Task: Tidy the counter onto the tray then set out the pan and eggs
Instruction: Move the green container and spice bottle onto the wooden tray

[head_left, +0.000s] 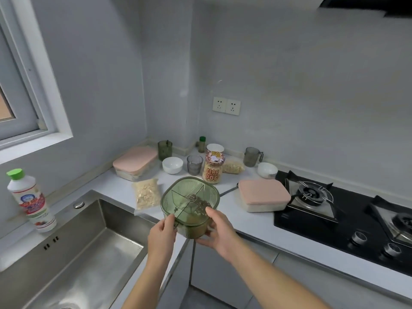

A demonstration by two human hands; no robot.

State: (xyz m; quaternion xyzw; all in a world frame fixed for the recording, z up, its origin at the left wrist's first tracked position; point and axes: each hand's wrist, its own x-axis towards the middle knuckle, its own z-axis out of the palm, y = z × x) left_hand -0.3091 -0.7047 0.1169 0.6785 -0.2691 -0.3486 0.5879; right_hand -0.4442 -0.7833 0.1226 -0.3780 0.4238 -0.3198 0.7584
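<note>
Above the front edge of the counter point(252, 221): green divided container point(189, 198), clear lid on, held between both hands.
Left hand point(161, 234): fingers pinching the container's near-left side.
Right hand point(219, 234): thumb on the lid, fingers curled round the near-right wall.
Left of the hands: steel sink point(66, 253).
Just behind the container: bag of flakes point(147, 196); pink-lidded box point(264, 195) beside the gas hob point(334, 208).
Farther back: cartoon-dog jar point(213, 169), grey tumbler point(194, 165), white bowl point(172, 165).

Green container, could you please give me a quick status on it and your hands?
Both busy: left hand and right hand grip green container. Held at front edge of counter. Close behind: bag and jar.
</note>
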